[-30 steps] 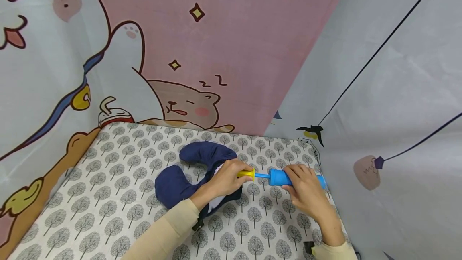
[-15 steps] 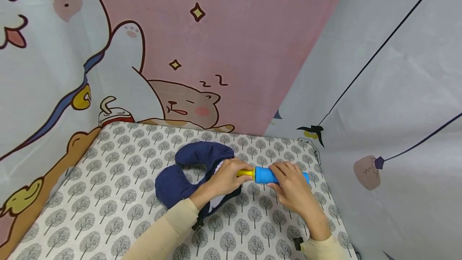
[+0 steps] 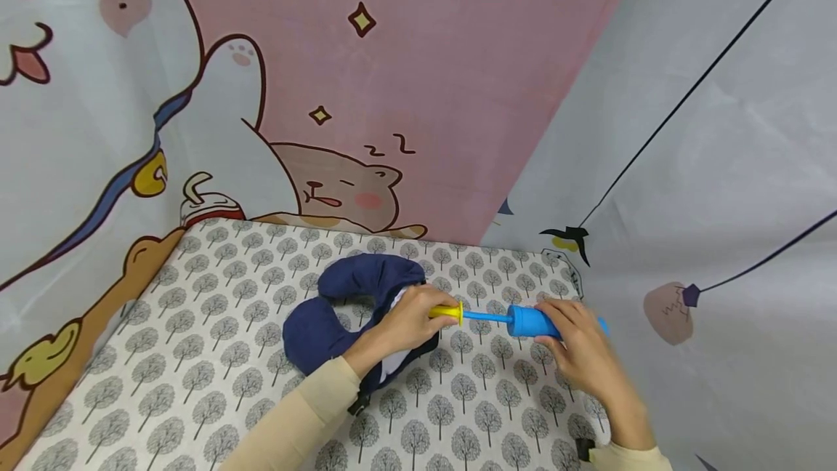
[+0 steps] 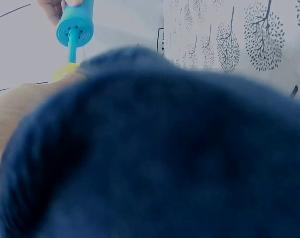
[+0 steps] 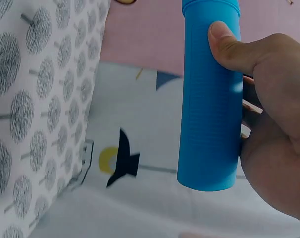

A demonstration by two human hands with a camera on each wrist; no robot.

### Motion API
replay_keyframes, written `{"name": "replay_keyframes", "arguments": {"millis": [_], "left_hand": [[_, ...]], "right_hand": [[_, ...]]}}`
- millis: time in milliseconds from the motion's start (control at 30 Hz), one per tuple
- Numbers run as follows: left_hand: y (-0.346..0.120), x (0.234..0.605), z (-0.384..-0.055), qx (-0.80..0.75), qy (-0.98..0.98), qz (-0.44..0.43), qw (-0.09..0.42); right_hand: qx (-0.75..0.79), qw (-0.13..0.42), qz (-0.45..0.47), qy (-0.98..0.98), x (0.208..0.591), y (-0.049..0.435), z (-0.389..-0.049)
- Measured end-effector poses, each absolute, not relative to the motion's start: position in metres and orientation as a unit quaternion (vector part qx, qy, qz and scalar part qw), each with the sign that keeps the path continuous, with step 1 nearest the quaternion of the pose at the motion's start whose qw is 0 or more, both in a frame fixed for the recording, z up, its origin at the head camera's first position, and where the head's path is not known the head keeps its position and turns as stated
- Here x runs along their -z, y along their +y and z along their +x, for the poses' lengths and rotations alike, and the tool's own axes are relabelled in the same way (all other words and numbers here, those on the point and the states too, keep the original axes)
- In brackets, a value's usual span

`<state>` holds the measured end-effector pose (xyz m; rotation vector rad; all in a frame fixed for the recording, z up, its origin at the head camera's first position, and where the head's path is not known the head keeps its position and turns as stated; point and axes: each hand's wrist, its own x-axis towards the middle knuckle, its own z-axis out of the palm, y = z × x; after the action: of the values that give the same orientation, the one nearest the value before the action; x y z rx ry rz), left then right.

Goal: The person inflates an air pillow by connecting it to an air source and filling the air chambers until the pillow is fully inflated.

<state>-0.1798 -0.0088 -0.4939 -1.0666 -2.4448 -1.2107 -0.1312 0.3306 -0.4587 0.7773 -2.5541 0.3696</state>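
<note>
A blue hand pump (image 3: 524, 321) is held sideways over the table, its thin blue rod (image 3: 487, 317) drawn out. My right hand (image 3: 578, 347) grips the ribbed barrel, thumb lying along it in the right wrist view. At the rod's other end, my left hand (image 3: 408, 318) pinches the yellow end piece (image 3: 446, 312). Beneath the left hand lies a navy U-shaped neck pillow (image 3: 314, 336), with a whitish patch by the wrist and a black buckle (image 3: 358, 405) at its lower edge. In the left wrist view the navy pillow (image 4: 165, 148) fills most of the frame, blurred.
A tree-patterned cloth (image 3: 216, 369) covers the table. Cartoon-printed fabric (image 3: 425, 93) hangs behind it, and a pale grey sheet (image 3: 719, 166) hangs close along the right side. A small black piece (image 3: 584, 449) sits at the right cuff.
The right hand pushed the barrel left until it met the yellow end piece, then pulled it back right, baring the rod again. The left hand has stayed nearly still.
</note>
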Motion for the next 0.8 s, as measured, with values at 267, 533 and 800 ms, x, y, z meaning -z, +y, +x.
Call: {"name": "replay_keyframes", "arguments": {"millis": [267,533,800], "left_hand": [[-0.009,0.493,-0.18,0.411,-0.83,-0.361,0.106],[-0.007,0.497,-0.178,0.403,-0.833,-0.368,0.094],[-0.005,0.496,-0.177,0.411,-0.833,-0.361,0.085]], "right_hand": [[-0.15,0.232,0.247,-0.929,0.457,0.357,-0.124],[-0.135,0.242,0.281,-0.919,0.458,0.34,-0.123],[-0.117,0.257,0.3,-0.911,0.465,0.31,-0.127]]}}
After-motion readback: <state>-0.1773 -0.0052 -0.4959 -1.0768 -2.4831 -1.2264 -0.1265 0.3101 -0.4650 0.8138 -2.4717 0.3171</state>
